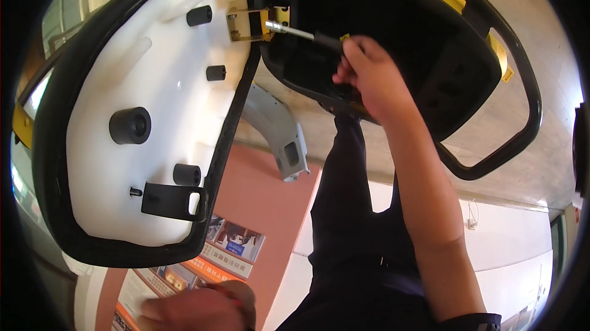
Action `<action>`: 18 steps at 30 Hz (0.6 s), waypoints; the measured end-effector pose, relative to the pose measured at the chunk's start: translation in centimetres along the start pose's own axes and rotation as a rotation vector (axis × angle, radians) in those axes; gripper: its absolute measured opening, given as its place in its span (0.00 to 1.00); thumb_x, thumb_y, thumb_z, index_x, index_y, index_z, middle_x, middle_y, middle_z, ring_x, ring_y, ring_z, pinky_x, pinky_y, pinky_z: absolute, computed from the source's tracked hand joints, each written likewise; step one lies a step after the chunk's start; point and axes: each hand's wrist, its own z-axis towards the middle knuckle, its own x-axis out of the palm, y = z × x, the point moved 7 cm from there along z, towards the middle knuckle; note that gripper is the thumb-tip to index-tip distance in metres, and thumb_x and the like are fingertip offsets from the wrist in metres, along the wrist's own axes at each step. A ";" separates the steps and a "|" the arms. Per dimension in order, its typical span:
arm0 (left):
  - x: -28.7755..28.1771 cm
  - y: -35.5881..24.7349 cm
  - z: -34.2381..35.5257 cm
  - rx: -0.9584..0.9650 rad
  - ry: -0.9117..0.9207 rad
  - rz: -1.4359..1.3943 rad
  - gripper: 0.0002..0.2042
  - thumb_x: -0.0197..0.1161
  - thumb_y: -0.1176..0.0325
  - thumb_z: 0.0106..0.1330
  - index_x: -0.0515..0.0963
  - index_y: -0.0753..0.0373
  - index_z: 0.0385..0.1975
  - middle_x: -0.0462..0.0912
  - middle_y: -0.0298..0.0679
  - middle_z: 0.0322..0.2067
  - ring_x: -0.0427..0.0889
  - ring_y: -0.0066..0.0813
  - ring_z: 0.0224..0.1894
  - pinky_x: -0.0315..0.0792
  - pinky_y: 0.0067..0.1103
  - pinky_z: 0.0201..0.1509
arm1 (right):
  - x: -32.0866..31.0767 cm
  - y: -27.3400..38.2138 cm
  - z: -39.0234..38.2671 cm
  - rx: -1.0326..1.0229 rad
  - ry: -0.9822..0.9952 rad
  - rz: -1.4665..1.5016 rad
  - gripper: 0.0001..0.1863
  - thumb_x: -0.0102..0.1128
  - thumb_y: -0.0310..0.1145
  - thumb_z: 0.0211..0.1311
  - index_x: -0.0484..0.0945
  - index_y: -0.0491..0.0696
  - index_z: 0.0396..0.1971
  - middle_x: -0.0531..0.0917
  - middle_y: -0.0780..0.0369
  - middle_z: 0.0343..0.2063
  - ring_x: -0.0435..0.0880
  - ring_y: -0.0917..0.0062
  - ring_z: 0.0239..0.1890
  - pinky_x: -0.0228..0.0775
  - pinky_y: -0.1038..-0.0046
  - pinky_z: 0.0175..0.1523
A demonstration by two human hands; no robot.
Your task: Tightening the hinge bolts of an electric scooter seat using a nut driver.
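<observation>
Right hand (367, 79), fingers clenched on a black-handled silver-shafted screwdriver (302, 34) whose long axis runs left and slightly upward from the fingers to the brass-coloured metal hinge bracket (252, 24) joining white-undersided seat (153, 116) and black-and-yellow compartment (393, 42); left hand (196, 309) low, well apart, grip indiscernible.

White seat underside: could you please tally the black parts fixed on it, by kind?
Round black rubber bumpers: 4
Black latch bracket: 1
Small black stud: 1
Total: 6
</observation>
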 end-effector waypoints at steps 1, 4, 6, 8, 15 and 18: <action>-2.0 -2.3 -0.3 0.098 0.120 -0.709 0.24 0.62 0.56 0.51 0.69 0.67 0.43 0.71 0.48 0.41 0.73 0.35 0.41 0.69 0.22 0.41 | -0.8 0.5 -1.5 0.007 -0.048 -0.029 0.15 0.49 0.36 0.62 0.68 0.39 0.41 0.72 0.63 0.21 0.74 0.79 0.23 0.69 0.77 0.35; -10.8 -6.1 -2.1 0.345 0.478 -2.712 0.05 0.57 0.75 0.47 0.73 0.67 0.24 0.72 0.42 0.28 0.73 0.33 0.29 0.67 0.23 0.30 | -2.4 0.7 -5.5 0.018 -0.064 0.001 0.13 0.47 0.34 0.63 0.67 0.39 0.41 0.71 0.63 0.22 0.73 0.80 0.26 0.69 0.76 0.37; -12.9 -11.4 -3.1 0.453 0.992 -3.616 0.07 0.42 0.81 0.58 0.66 0.62 0.32 0.65 0.36 0.28 0.64 0.25 0.28 0.65 0.23 0.35 | -2.8 1.4 -7.7 0.013 -0.033 0.050 0.12 0.46 0.33 0.64 0.67 0.40 0.41 0.71 0.63 0.22 0.73 0.81 0.27 0.69 0.76 0.38; -15.0 -15.4 -3.0 0.098 1.317 -3.775 0.11 0.40 0.86 0.57 0.67 0.63 0.32 0.67 0.36 0.26 0.65 0.24 0.27 0.67 0.24 0.36 | -4.0 2.2 -9.0 0.001 -0.026 0.023 0.11 0.43 0.31 0.65 0.66 0.40 0.41 0.70 0.63 0.24 0.72 0.81 0.28 0.69 0.76 0.40; -17.2 -20.8 -3.0 0.534 1.527 -3.748 0.05 0.43 0.72 0.69 0.64 0.63 0.41 0.75 0.44 0.36 0.76 0.28 0.35 0.72 0.30 0.49 | -5.2 3.0 -10.9 -0.081 0.011 -0.073 0.10 0.43 0.30 0.65 0.65 0.39 0.41 0.71 0.63 0.26 0.72 0.82 0.29 0.69 0.77 0.40; -17.1 -21.5 -2.3 0.453 1.475 -3.797 0.07 0.44 0.73 0.68 0.63 0.63 0.43 0.78 0.47 0.36 0.78 0.30 0.38 0.73 0.30 0.48 | -5.5 3.5 -11.2 -0.131 0.031 -0.127 0.10 0.43 0.29 0.65 0.65 0.39 0.42 0.72 0.63 0.26 0.72 0.83 0.30 0.69 0.77 0.40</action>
